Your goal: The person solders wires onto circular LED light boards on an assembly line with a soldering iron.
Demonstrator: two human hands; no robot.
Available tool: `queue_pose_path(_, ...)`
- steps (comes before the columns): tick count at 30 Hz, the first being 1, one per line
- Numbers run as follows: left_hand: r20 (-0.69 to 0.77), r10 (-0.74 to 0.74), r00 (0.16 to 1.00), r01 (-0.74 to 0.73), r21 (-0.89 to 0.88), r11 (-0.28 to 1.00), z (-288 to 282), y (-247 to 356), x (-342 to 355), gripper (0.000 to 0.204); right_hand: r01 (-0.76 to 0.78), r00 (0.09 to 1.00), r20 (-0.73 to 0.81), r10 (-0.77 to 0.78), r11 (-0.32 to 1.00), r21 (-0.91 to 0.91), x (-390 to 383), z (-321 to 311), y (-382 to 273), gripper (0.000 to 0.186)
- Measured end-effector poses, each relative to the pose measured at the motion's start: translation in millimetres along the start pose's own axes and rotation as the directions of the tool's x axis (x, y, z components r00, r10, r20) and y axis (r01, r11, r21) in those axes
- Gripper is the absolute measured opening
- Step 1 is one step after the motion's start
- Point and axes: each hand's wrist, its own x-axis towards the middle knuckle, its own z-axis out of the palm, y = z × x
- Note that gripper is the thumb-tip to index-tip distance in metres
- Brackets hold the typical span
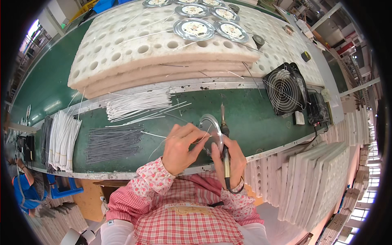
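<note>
My left hand [179, 149] pinches a thin pale wire [203, 136] at the left side of a clear round disc part [213, 121], which is held on edge. My right hand [234, 161] grips the disc and also holds a soldering iron [225, 157] upright alongside it, tip pointing away from me, cord hanging down past the wrist. Left of my hands lie a bundle of white wires [136, 104] and a bundle of grey wires [112, 143], with more white wires [62, 141] further left.
White foam boards with holes [159, 61] carry several round assemblies [194, 28] at the back. A black fan [284, 90] and dark device [316, 110] sit at right. Foam sheets [310, 183] stand beside the bench [265, 136]. Another person [24, 183] is at far left near blue crates [61, 188].
</note>
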Motion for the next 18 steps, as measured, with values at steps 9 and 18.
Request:
queue_pose_path(9,0.329,-0.214,0.920,0.325,-0.332,0.885,-16.5,-38.7,-6.5,0.017,0.025,0.955,0.281,-0.090,0.974,0.226,22.0,-1.8,30.0,0.108)
queue_pose_path(18,0.200,-0.297,0.934,0.352,-0.360,0.864,-8.0,-30.3,-14.9,0.012,-0.061,0.932,0.349,-0.099,0.905,0.421,16.9,17.4,34.1,0.115)
